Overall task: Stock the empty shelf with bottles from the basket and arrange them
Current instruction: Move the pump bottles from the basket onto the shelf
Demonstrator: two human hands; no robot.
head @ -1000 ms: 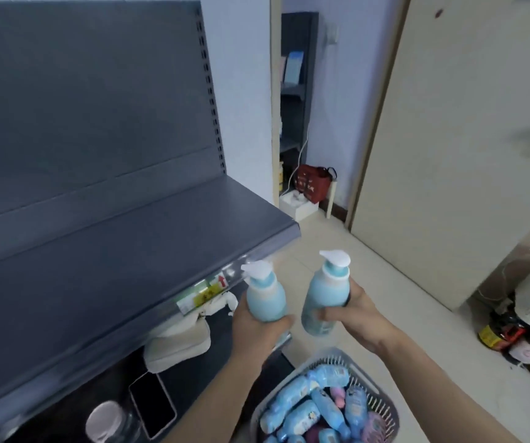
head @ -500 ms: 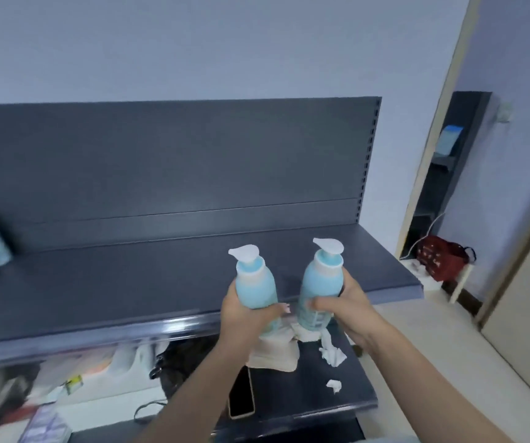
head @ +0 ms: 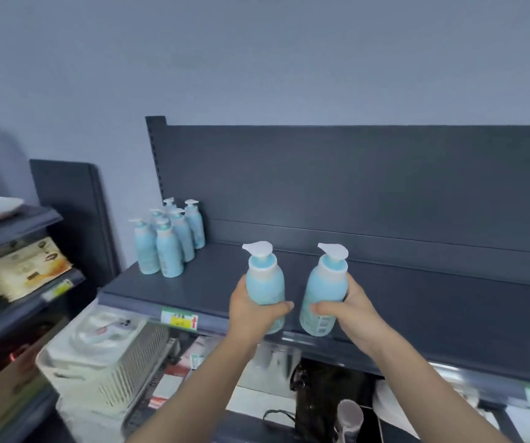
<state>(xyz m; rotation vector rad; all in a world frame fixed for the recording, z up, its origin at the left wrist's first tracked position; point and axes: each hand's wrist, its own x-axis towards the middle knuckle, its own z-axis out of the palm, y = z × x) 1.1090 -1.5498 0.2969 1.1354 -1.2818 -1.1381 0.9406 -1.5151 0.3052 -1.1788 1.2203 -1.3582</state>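
Two bottles at the shelf point(head: 417, 302)
Left hand point(head: 252, 314) grips the left bottle point(head: 265, 282), right hand point(head: 353, 311) the right bottle point(head: 322, 292); perhaps six stocked bottles point(head: 169, 244) mid-left.

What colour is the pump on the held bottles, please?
White pump on each light blue bottle; head view.

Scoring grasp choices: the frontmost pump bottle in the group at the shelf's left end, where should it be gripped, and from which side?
Wrap the frontmost bottle round its wide body, below the pump, coming from the front edge of the shelf. It stands upright; other bottles crowd its back and left.
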